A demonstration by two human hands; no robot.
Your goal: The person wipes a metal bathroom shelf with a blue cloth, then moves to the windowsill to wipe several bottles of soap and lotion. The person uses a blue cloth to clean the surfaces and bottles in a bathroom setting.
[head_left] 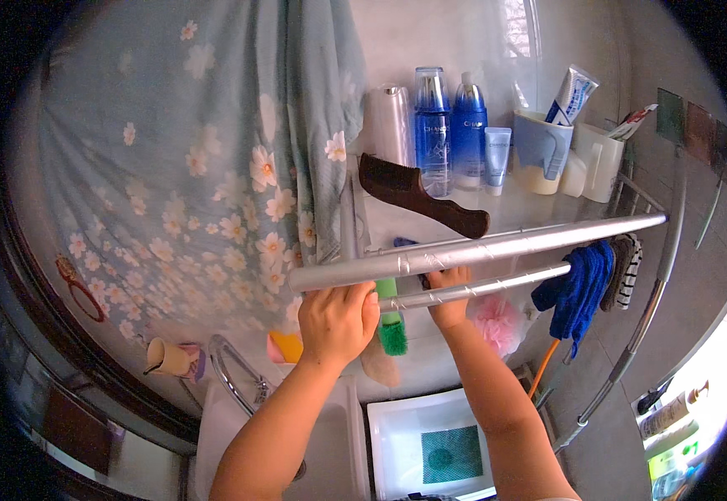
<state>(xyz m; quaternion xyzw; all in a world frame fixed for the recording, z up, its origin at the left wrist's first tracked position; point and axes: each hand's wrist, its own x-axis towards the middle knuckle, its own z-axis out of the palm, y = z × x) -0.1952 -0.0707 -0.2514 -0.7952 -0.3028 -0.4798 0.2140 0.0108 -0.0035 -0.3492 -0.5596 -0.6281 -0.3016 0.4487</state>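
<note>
My left hand (336,321) is closed at the left end of the lower metal rail (497,288), just under the thicker upper rail (480,246). My right hand (449,299) reaches behind the lower rail, fingers bent at a small dark object that the rails mostly cover; its kind cannot be made out. Between the hands hangs a green-bristled brush (393,336) with a light green handle. Above them, a dark brown comb (422,199) lies across the edge of the glass shelf (530,213).
On the shelf stand blue bottles (433,138), a small tube (497,159) and cups (601,163). Blue cloth (576,288) hangs at right beside a pink bath puff (497,324). Below are a sink (330,434), faucet (230,367) and white basin (388,447). A floral curtain (196,167) covers the left.
</note>
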